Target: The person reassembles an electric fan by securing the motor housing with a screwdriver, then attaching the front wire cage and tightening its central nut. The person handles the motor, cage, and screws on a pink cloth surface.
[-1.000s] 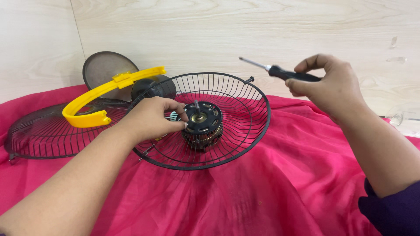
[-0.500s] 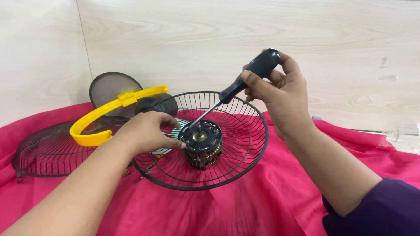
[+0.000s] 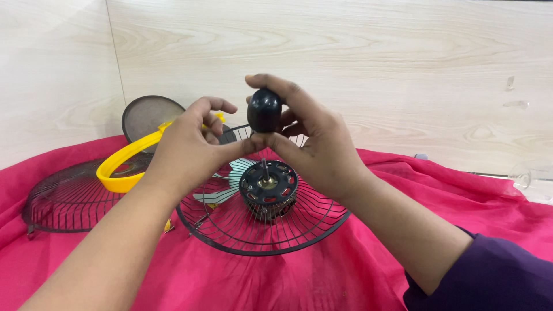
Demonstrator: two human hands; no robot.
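A black fan motor sits in the middle of a round black wire guard on a red cloth. My right hand grips the black handle of a screwdriver, held upright above the motor, its thin shaft pointing down at the motor's centre. My left hand is raised beside it, thumb and fingertips touching the lower end of the handle. A pale fan blade shows under my left hand.
A second black wire guard lies at the left, with a yellow plastic ring across it and a dark round mesh piece behind. A pale wooden wall rises at the back. A clear glass object lies at the far right.
My right hand swung the screwdriver from sideways at the right to upright over the motor. My left hand left the motor and rose to the screwdriver handle.
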